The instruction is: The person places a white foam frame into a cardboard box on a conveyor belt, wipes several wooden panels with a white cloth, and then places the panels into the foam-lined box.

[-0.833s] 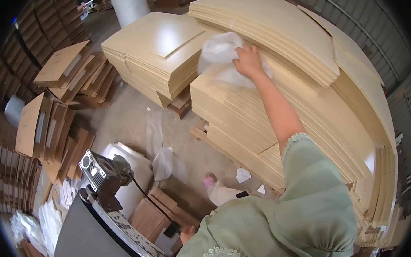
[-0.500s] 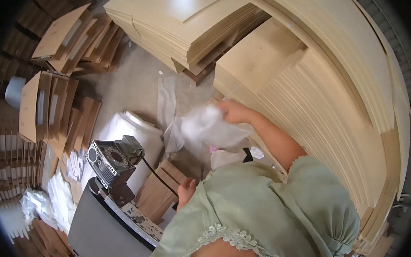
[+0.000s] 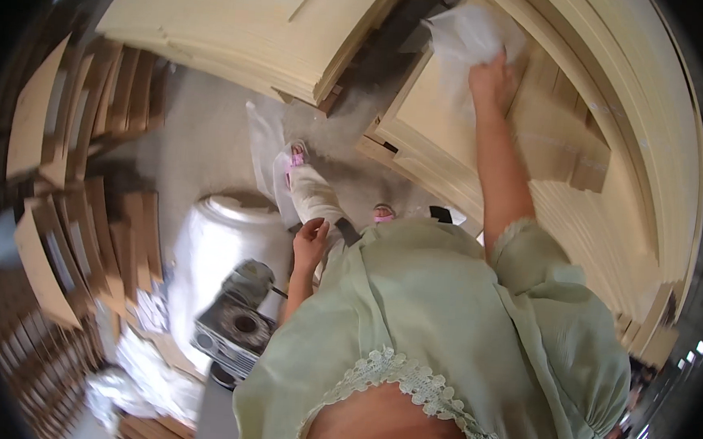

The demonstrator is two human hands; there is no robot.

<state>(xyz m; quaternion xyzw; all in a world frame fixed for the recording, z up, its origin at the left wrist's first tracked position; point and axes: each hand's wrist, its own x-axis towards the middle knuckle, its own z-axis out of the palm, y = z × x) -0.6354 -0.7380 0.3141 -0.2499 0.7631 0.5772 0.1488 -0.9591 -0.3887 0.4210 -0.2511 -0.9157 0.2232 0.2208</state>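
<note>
My right arm is stretched out over the stacked boards at the far right. In my right hand (image 3: pixel 491 79), closed round one edge, is a thin white see-through plastic sheet (image 3: pixel 463 41), crumpled and blurred by motion. Under it lies the top of a stack of cream boards (image 3: pixel 427 103). My left hand (image 3: pixel 310 245) hangs low beside my leg, its fingers loosely bent and apart, with nothing visible in them. Just to its left stands a grey box-shaped machine (image 3: pixel 236 325) with a round dark opening.
A large white roll (image 3: pixel 225 248) stands left of my legs. Another see-through strip (image 3: pixel 266 146) lies on the floor by my foot. A tall cream board stack (image 3: pixel 243 20) rises ahead, with brown cardboard pieces (image 3: pixel 43 257) at left and crumpled white plastic (image 3: pixel 157 373) at lower left.
My right hand has carried the plastic sheet forward and right, from above the floor to over the boards. My left hand has moved up, and my view has shifted, bringing my feet into sight.
</note>
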